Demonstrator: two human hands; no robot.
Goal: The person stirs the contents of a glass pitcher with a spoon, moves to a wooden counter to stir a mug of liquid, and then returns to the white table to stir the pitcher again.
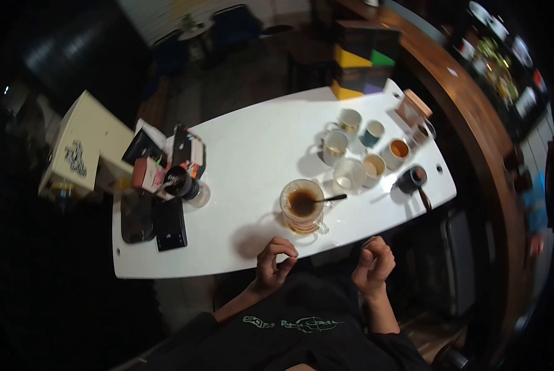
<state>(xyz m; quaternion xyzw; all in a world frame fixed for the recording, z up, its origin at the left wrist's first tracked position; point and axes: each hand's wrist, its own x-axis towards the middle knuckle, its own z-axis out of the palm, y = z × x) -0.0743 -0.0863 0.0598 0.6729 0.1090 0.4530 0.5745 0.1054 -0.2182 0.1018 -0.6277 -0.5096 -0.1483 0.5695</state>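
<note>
My left hand (pixel 274 266) is by the table's front edge, fingers curled toward the thumb, with nothing visible in it. To its right, my right hand (pixel 375 266) is closed, its fingers folded in, also without a visible object. Nearest to both stands a glass dripper (pixel 292 213) holding brown liquid (pixel 302 201), over a glass server (pixel 304 227) with a handle on its right. A dark spoon (pixel 331 198) leans out of the dripper to the right. Neither hand touches these things.
Several cups, including a teal one (pixel 372 133) and a clear one (pixel 347 175), stand on the white table (pixel 246 164) at right, near a dark grinder-like container (pixel 411 179). At left are a black scale (pixel 170 224), a dark-topped glass vessel (pixel 190 188) and boxes (pixel 148 175).
</note>
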